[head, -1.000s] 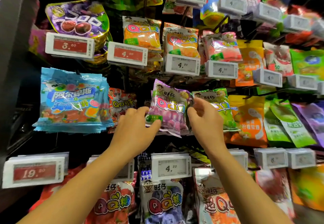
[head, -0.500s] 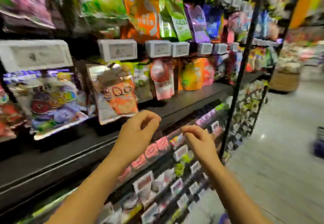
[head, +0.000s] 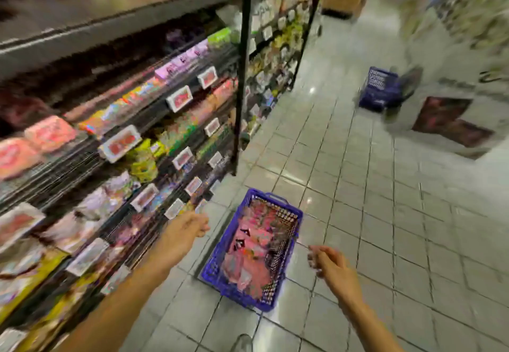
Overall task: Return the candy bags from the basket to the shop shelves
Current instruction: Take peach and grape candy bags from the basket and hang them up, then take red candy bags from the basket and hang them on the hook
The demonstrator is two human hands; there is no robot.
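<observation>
A blue plastic basket (head: 292, 217) stands on the tiled floor below me, holding several pink candy bags (head: 254, 249), blurred by motion. My left hand (head: 187, 227) hovers above the basket's left side, empty, fingers loosely apart. To the basket's right, my right hand (head: 329, 265) is also empty with its fingers spread and slightly curled. Neither hand touches the basket. The shop shelves (head: 115, 120) run along the left, packed with sweets and price tags.
A black shelf upright (head: 242, 70) stands just beyond the basket. A second blue basket (head: 378, 90) sits farther down the aisle on the right, near a dark floor mat (head: 446, 120). Grey floor tiles (head: 385, 214) stretch ahead.
Both hands have left the purple candy bag hanging on its hook and dropped down. My view has swung right and down from the upper hooks to the basket on the floor.
</observation>
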